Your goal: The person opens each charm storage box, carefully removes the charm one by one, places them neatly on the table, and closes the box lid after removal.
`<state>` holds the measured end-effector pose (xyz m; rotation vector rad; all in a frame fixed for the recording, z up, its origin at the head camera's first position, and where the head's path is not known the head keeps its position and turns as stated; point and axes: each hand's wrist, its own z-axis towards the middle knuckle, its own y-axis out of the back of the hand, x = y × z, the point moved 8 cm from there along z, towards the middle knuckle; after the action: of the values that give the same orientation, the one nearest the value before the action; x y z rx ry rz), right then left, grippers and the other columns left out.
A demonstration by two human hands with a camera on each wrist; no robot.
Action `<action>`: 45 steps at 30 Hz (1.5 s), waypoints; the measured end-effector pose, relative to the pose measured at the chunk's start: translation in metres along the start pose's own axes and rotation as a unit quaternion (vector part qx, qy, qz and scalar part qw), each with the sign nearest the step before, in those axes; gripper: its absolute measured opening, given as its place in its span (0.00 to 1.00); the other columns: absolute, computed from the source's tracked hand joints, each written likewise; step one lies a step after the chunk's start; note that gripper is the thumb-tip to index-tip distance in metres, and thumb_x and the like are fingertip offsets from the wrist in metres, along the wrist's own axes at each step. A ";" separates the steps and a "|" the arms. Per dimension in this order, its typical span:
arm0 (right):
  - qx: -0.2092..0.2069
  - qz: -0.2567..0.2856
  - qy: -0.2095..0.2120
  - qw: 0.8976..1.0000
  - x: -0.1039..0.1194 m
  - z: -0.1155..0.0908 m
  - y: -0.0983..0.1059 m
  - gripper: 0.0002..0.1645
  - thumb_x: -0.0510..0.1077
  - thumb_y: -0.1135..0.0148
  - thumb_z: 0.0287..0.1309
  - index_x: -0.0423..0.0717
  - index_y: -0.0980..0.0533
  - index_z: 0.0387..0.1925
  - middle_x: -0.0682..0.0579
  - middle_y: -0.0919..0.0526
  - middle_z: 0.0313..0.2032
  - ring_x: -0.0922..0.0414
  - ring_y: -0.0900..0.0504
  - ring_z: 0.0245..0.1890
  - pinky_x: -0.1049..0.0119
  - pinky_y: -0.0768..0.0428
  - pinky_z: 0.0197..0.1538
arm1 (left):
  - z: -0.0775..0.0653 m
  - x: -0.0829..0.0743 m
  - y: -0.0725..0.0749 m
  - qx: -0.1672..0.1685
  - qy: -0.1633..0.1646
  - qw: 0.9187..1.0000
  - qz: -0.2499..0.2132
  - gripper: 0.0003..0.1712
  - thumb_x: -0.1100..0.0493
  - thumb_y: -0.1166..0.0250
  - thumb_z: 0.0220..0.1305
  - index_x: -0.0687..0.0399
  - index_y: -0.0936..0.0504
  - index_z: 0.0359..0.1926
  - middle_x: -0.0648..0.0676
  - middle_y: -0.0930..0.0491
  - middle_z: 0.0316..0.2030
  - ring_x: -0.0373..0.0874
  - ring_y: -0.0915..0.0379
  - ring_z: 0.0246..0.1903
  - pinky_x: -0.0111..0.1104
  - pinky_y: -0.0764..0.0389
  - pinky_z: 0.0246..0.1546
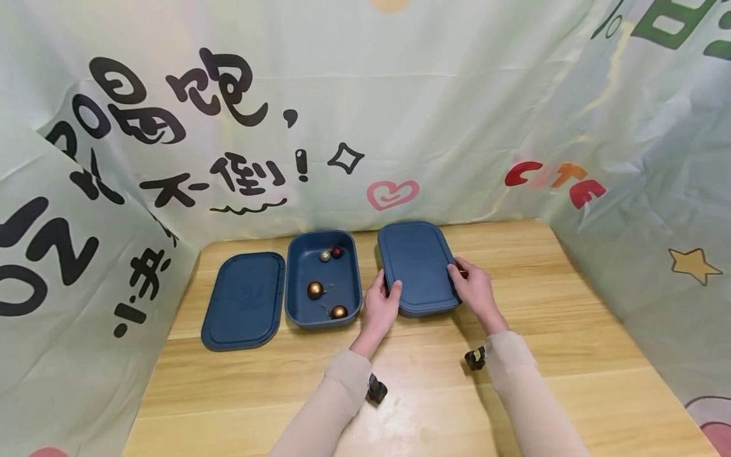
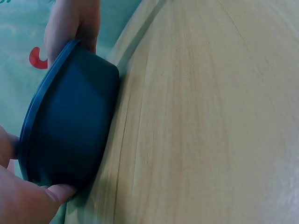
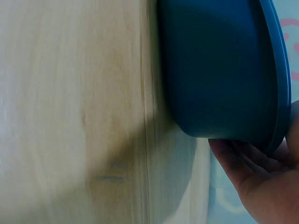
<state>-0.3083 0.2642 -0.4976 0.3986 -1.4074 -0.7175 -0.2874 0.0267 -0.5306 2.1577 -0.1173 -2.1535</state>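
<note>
— Who holds what at the tabletop?
— A person in pale sleeves grips a lidded blue box from both sides, left hand at its left edge near the front corner, right hand at its right edge.

— And the fingers?
— Clamped on the box, both sets: each thumb lies at the rim, the other fingers bent round the side beneath it.

— Where does the box stand?
— Toward the back of the wooden table, right of an open blue box and apart from it; whether its base fully touches the wood, one cannot tell.

— What lies in the open one?
— Four small baubles: two bronze balls toward the front, a pale gold ball and a dark red ball together at the back.

— And farther left?
— A loose blue lid, flat on the wood just beside the open box. Behind everything hangs a pale printed curtain, a pink heart among its lettering.
</note>
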 end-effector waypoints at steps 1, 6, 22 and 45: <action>0.001 -0.001 0.001 1.000 0.000 0.000 0.000 0.29 0.47 0.45 0.79 0.29 0.27 0.70 0.28 0.16 0.58 0.35 0.15 0.56 0.42 0.18 0.59 | 0.000 0.000 0.000 -0.002 -0.001 1.000 0.006 0.37 0.53 0.40 0.80 0.65 0.39 0.80 0.66 0.36 0.78 0.58 0.36 0.76 0.46 0.29 0.73; 0.006 -0.004 0.002 1.000 0.003 -0.002 0.000 0.30 0.46 0.45 0.79 0.28 0.28 0.70 0.27 0.17 0.57 0.35 0.16 0.56 0.42 0.18 0.58 | 0.000 -0.003 -0.001 -0.016 -0.011 0.997 0.072 0.36 0.51 0.44 0.82 0.63 0.39 0.80 0.62 0.33 0.76 0.55 0.33 0.74 0.48 0.28 0.73; 0.010 -0.006 0.012 1.000 0.008 -0.002 -0.003 0.26 0.43 0.47 0.80 0.27 0.27 0.68 0.25 0.17 0.55 0.34 0.16 0.54 0.41 0.18 0.59 | -0.004 -0.003 -0.003 -0.015 -0.014 0.990 0.142 0.36 0.49 0.50 0.84 0.61 0.42 0.82 0.62 0.32 0.76 0.60 0.34 0.75 0.52 0.30 0.74; 0.020 -0.002 0.014 1.000 0.009 -0.004 -0.003 0.26 0.44 0.49 0.81 0.29 0.26 0.67 0.26 0.17 0.55 0.35 0.16 0.53 0.42 0.19 0.56 | -0.003 -0.021 -0.006 -0.008 -0.050 0.986 0.157 0.35 0.51 0.51 0.84 0.65 0.43 0.82 0.66 0.39 0.79 0.60 0.42 0.79 0.52 0.35 0.78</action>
<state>-0.3053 0.2550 -0.4933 0.4403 -1.3960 -0.6855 -0.2847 0.0349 -0.5107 1.8726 -0.4154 -2.0694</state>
